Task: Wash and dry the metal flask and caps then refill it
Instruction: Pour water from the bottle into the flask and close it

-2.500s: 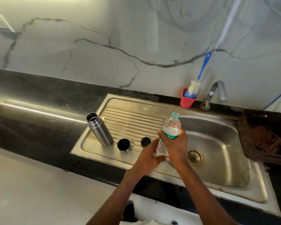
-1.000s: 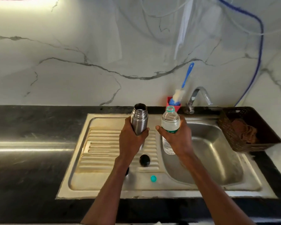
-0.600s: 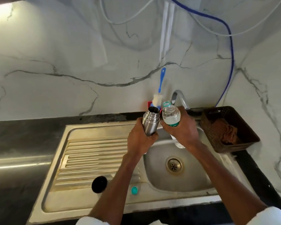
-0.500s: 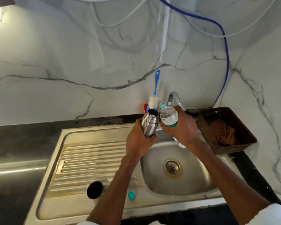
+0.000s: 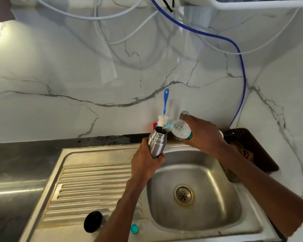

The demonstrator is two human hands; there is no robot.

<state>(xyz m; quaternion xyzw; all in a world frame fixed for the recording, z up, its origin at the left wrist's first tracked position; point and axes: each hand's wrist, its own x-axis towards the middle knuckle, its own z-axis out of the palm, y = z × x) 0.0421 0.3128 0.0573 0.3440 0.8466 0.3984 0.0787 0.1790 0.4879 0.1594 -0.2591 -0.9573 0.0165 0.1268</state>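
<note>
Foreground, lower frame: round black cap and small teal bottle cap on steel sink drainboard. Centre: left hand grips cylindrical steel flask (mouth open, over basin). Beyond: right hand holds clear plastic water bottle tipped, neck at flask's mouth.

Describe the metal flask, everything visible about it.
The metal flask is a brushed, silvery steel cylinder with a narrower ringed neck and an open, capless mouth. It is held above the back edge of the sink basin, leaning a little to the right. The left hand grips its lower body, hiding the base. The plastic bottle, tipped by the right hand, has its mouth at the flask's rim, where water seems to run in.
</note>
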